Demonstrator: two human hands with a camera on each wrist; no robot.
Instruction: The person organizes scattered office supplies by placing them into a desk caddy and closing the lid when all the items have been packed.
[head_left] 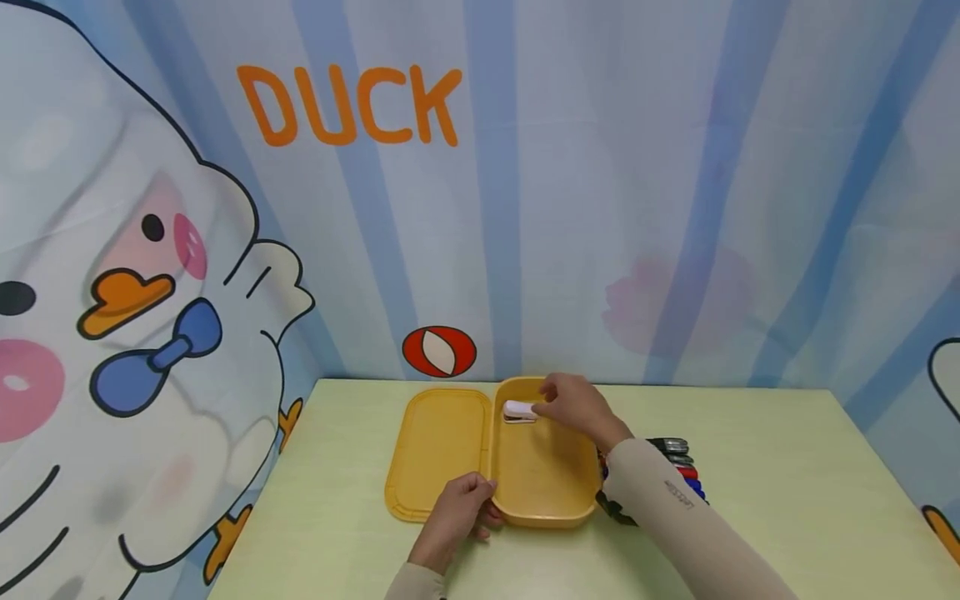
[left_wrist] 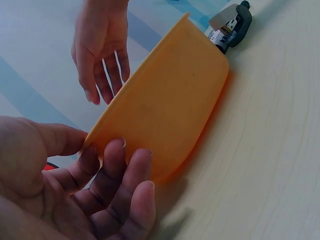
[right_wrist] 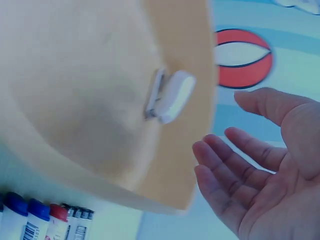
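A yellow plastic box (head_left: 551, 479) stands on the table with its lid (head_left: 438, 450) laid open on the left. Inside, near the far left corner, is a small white stapler (head_left: 517, 410). My left hand (head_left: 459, 510) holds the near left corner of the box; the left wrist view shows thumb and fingers pinching its rim (left_wrist: 137, 75). Over the far end of the box hangs my right hand (head_left: 577, 408), with fingers loosely spread and nothing between them. In the right wrist view the right hand (right_wrist: 265, 160) is apart from the stapler (right_wrist: 175, 97).
Several markers (head_left: 686, 472) with black, red and blue caps lie right of the box, partly behind the right sleeve (head_left: 675, 508). A dark curved object (left_wrist: 242, 25) is beside the box too. A printed duck curtain (head_left: 570, 208) hangs behind the table (head_left: 780, 475).
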